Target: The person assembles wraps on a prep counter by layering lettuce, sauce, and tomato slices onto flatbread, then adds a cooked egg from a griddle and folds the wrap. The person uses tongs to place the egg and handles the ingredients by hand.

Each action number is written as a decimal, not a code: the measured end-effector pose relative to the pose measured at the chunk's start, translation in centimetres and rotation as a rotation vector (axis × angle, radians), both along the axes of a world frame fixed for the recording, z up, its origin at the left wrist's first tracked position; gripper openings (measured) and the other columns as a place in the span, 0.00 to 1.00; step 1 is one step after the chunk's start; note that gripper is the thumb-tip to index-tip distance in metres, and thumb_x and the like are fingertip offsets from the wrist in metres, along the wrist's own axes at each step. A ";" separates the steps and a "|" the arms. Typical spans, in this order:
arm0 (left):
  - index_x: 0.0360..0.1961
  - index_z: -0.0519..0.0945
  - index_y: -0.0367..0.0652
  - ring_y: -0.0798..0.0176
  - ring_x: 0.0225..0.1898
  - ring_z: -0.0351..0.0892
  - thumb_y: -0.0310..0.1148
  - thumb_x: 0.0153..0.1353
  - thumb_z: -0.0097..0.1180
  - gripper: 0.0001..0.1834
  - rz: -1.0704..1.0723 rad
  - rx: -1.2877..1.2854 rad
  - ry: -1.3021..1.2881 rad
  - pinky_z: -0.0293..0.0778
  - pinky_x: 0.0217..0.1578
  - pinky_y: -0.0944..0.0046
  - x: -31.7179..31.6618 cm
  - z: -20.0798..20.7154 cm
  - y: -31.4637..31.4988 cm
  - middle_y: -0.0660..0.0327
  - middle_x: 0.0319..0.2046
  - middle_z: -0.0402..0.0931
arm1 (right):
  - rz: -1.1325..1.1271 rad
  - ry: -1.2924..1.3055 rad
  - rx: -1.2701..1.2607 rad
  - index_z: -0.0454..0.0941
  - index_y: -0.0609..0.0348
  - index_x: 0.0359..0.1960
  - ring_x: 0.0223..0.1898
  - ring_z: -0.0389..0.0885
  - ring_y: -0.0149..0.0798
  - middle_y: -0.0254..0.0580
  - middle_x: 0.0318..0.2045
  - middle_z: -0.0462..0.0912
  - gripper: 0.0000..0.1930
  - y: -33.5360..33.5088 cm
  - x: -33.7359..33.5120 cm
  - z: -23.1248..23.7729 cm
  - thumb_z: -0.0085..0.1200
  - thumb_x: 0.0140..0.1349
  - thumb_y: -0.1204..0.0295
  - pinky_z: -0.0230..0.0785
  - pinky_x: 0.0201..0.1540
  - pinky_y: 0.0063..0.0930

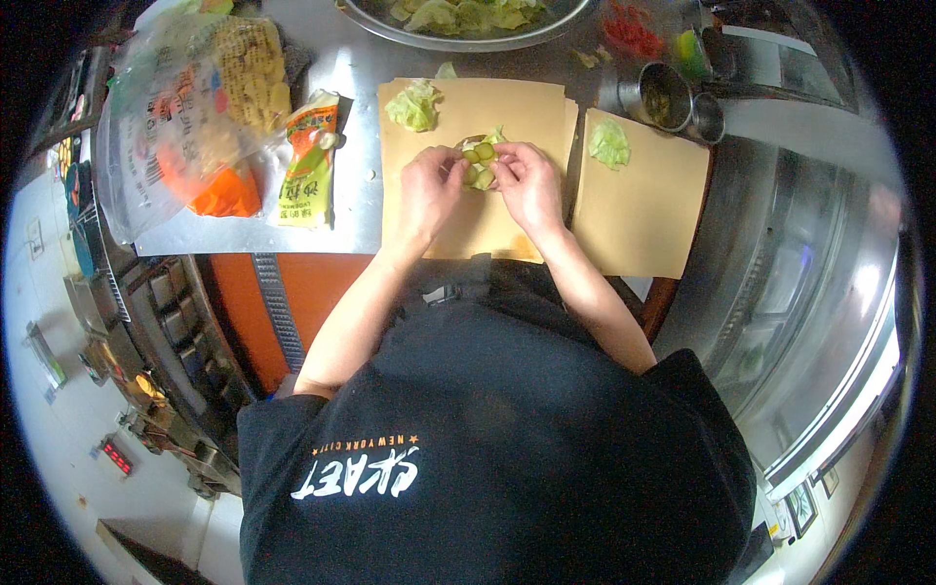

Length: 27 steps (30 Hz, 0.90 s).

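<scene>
Both my hands meet over a sheet of brown paper on the metal counter. My left hand has its thumb and fingertips closed at the left edge of some green pickle slices. My right hand pinches at the right edge of the same slices. Just beneath them lies a small pile with more green slices and a bit of lettuce; my fingers hide most of it. A crumpled lettuce leaf sits at the paper's upper left. Another lettuce piece rests on a second brown sheet to the right.
A wide metal bowl of lettuce stands at the far edge. On the left are a clear plastic bag and a yellow-green sauce packet. Small metal cups and red shreds sit at far right.
</scene>
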<state>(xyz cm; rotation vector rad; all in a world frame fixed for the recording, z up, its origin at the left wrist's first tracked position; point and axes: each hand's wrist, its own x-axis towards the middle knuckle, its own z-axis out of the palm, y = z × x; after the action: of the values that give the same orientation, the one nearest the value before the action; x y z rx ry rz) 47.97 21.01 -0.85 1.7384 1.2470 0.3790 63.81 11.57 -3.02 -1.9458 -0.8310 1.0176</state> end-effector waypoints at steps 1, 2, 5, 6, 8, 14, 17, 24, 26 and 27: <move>0.47 0.88 0.35 0.56 0.33 0.88 0.28 0.68 0.67 0.10 0.014 -0.037 0.000 0.83 0.38 0.59 0.1 0.1 0.0 0.48 0.38 0.88 | 0.021 -0.110 0.026 0.84 0.69 0.52 0.37 0.88 0.31 0.42 0.42 0.85 0.11 -0.2 0.0 0.0 0.62 0.69 0.82 0.83 0.41 0.23; 0.48 0.88 0.35 0.56 0.33 0.88 0.28 0.68 0.67 0.11 0.017 -0.030 -0.017 0.83 0.38 0.58 0.0 0.2 0.0 0.48 0.38 0.88 | 0.046 -0.235 0.077 0.84 0.69 0.52 0.38 0.88 0.31 0.41 0.42 0.85 0.11 -0.4 0.0 -0.1 0.63 0.69 0.83 0.83 0.42 0.23; 0.50 0.87 0.35 0.56 0.34 0.87 0.28 0.68 0.66 0.12 -0.024 0.004 -0.037 0.82 0.39 0.59 0.0 0.7 0.0 0.49 0.38 0.86 | -0.016 -0.138 0.101 0.83 0.69 0.52 0.39 0.88 0.32 0.41 0.43 0.83 0.14 -1.0 -0.1 -0.6 0.65 0.66 0.84 0.83 0.44 0.23; 0.51 0.87 0.36 0.57 0.35 0.87 0.27 0.68 0.66 0.13 -0.072 0.039 -0.024 0.82 0.39 0.59 -0.1 0.9 0.2 0.50 0.39 0.86 | -0.027 -0.123 0.126 0.83 0.69 0.52 0.40 0.88 0.32 0.42 0.44 0.82 0.14 -1.1 -0.2 -0.8 0.65 0.65 0.85 0.83 0.45 0.23; 0.53 0.86 0.36 0.58 0.35 0.86 0.27 0.68 0.66 0.14 -0.132 0.074 -0.014 0.82 0.39 0.59 -0.3 1.0 0.3 0.51 0.39 0.85 | -0.047 -0.084 0.161 0.83 0.69 0.53 0.41 0.88 0.32 0.42 0.46 0.81 0.16 -1.4 -0.4 -1.0 0.65 0.63 0.86 0.83 0.46 0.23; 0.52 0.85 0.36 0.59 0.35 0.86 0.26 0.67 0.67 0.13 -0.112 0.029 -0.040 0.82 0.39 0.60 -0.8 0.7 0.1 0.53 0.41 0.84 | -0.061 -0.036 0.156 0.83 0.69 0.51 0.44 0.87 0.32 0.41 0.49 0.79 0.16 -1.7 -0.7 -0.4 0.67 0.61 0.87 0.85 0.48 0.24; 0.52 0.85 0.36 0.59 0.35 0.86 0.26 0.67 0.66 0.13 -0.107 0.026 -0.053 0.82 0.39 0.61 -0.8 0.5 0.1 0.53 0.41 0.84 | -0.060 -0.064 0.270 0.83 0.67 0.51 0.42 0.87 0.31 0.41 0.49 0.79 0.16 -1.3 -0.7 0.0 0.68 0.61 0.86 0.85 0.46 0.24; 0.56 0.82 0.37 0.55 0.41 0.88 0.25 0.68 0.62 0.16 -0.045 -0.005 -0.056 0.84 0.44 0.58 -1.1 0.3 0.3 0.50 0.49 0.83 | 0.222 -0.571 0.233 0.86 0.57 0.54 0.52 0.84 0.47 0.43 0.49 0.86 0.16 1.5 2.4 1.4 0.60 0.65 0.81 0.77 0.60 0.43; 0.58 0.82 0.37 0.53 0.43 0.88 0.24 0.68 0.59 0.17 -0.098 0.066 -0.092 0.85 0.46 0.57 -0.9 -0.2 0.7 0.48 0.52 0.83 | 0.415 -0.558 0.287 0.86 0.54 0.57 0.57 0.80 0.48 0.41 0.51 0.87 0.18 3.1 4.2 1.6 0.60 0.65 0.79 0.71 0.65 0.46; 0.58 0.82 0.36 0.51 0.44 0.88 0.24 0.68 0.58 0.18 -0.162 0.138 -0.101 0.85 0.47 0.57 -0.8 -0.4 1.2 0.47 0.53 0.82 | 0.504 -0.554 0.316 0.86 0.53 0.58 0.60 0.79 0.49 0.41 0.52 0.87 0.19 3.8 4.8 1.7 0.60 0.65 0.78 0.69 0.68 0.48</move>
<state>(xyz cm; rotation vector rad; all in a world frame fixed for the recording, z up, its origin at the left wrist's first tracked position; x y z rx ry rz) 47.14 22.20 -1.28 1.8983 1.0199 0.4604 68.57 15.38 -1.28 -1.7909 -1.7446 0.5502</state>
